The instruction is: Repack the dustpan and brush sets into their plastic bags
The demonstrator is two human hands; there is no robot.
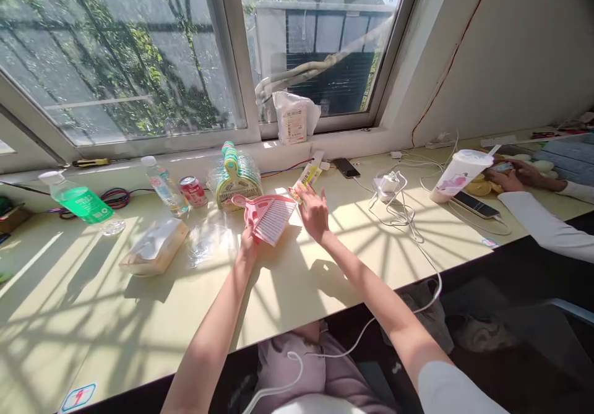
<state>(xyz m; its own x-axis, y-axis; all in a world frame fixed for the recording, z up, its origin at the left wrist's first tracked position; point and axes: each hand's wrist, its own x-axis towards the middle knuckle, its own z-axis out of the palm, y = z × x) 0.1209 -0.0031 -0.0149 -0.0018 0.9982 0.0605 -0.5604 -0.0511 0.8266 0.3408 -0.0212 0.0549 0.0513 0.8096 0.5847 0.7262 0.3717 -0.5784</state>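
Observation:
My left hand is closed around a pink dustpan, held tilted just above the table. A small brush with pale bristles sits in the dustpan. My right hand reaches to the right of the dustpan with its fingers stretched and somewhat apart. Its fingertips touch or cover the near end of some yellow-and-white printed labels; whether they grip one cannot be made out. Behind the dustpan stands a row of similar green and yellow dustpans in clear plastic wrap.
Left of me are a green-labelled bottle, a clear bottle, a red can, a tissue pack and clear plastic. Rightward lie a phone, a charger with cables, a cup and a co-worker's hands.

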